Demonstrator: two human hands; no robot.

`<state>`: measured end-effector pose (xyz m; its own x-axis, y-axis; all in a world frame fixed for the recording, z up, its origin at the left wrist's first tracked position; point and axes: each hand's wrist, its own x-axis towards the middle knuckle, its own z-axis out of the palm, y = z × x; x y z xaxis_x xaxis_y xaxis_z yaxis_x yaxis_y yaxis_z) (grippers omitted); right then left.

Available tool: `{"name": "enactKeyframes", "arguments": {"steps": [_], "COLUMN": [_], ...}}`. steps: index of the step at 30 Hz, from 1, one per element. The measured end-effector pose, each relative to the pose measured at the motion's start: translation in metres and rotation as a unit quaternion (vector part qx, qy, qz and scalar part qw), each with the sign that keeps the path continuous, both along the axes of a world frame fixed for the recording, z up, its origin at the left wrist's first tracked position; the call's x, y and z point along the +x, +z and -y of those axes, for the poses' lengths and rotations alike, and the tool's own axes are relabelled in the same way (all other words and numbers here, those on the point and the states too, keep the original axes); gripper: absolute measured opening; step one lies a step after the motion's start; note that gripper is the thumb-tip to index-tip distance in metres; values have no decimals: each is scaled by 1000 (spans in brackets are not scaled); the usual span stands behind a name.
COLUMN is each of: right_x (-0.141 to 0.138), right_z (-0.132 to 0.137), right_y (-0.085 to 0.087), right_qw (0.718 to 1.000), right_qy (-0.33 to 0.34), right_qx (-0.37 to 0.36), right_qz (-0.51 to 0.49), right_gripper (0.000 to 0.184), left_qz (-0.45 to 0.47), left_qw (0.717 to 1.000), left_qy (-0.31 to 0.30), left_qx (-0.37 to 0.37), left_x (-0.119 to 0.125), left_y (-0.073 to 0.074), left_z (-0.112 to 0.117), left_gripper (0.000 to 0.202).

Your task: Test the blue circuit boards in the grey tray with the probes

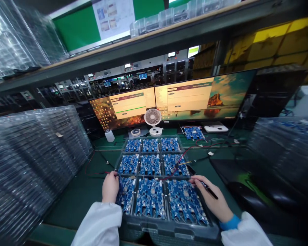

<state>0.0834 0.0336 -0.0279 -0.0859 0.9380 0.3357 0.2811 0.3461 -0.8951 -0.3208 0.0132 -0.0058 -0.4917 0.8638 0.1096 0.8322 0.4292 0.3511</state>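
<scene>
A dark plastic tray [169, 228] in front of me holds several blue circuit boards [150, 196], each in its own compartment. At the tray's left edge, my left hand [110, 188] is closed, thumb and fingers together beside a front-left board [127, 194]; what it pinches is hidden. My right hand [213, 198] is at the tray's right side, closed around a slim black pen-like tool [208, 190] with white marks. Its dark front end points up and left towards the middle-row board [174, 164]. A thin red cable [183, 153] runs across the right-hand boards.
Clear plastic trays are stacked high on the left [36, 164] and right [284, 143]. Behind stand a small white fan [153, 117], two lit monitors [133, 106], a white bottle [109, 135] and a separate blue board [193, 133]. A shelf [118, 48] crosses overhead. Black mats or pads lie at right.
</scene>
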Motion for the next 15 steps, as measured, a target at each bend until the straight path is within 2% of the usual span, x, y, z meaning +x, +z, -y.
{"name": "enactKeyframes", "arguments": {"steps": [4,8,12,15], "right_x": [2,1,-2,-2], "right_z": [-8,-12,-13,-12], "right_y": [-6,-12,-21,-23], "right_qw": [999,998,996,995], "right_qy": [-4,-16,-31,-32], "right_qx": [17,20,2,-14], "right_qz": [35,61,82,89], "right_gripper": [32,34,33,43], "left_qz": [-28,-36,21,-17], "left_qw": [999,998,998,991], "left_qy": [29,36,-35,-57], "left_qx": [7,25,-55,-116], "left_x": [1,12,30,44], "left_y": [7,20,33,38], "left_z": [0,13,28,33], "left_gripper": [23,26,30,29]}}
